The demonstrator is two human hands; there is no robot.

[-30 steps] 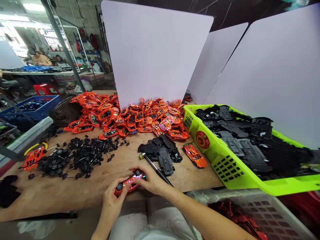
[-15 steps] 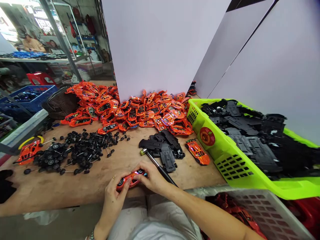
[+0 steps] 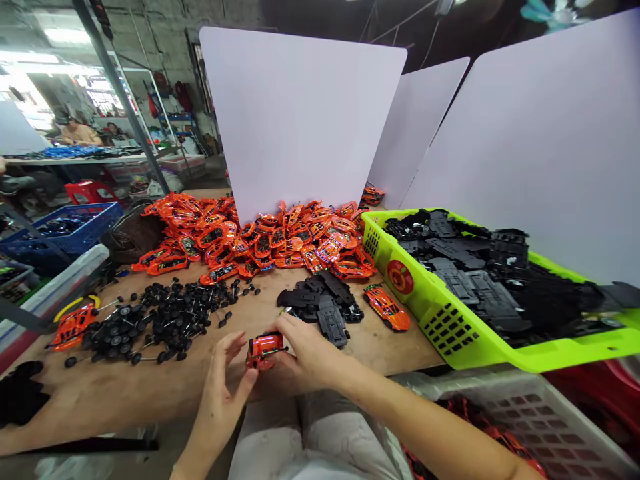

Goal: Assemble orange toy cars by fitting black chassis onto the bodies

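An orange toy car is held above the table's front edge, its end turned up. My right hand grips it from the right. My left hand is open at its left, fingers spread, the thumb tip close to the car; I cannot tell whether it touches. Just beyond my right hand lies a pile of black car bases. A hammer is almost wholly hidden behind that hand. Right of the bases rests another orange car. Black wheels on axles lie heaped to the left.
Many orange car shells are piled at the back, before a white panel. A lime-green crate of black bases stands right. Below it is a white crate with red-orange parts. A blue crate is far left.
The toy car has been turned from lying lengthwise to standing end-up. My left hand has let go and opened beside it. The camera view has tilted upward.
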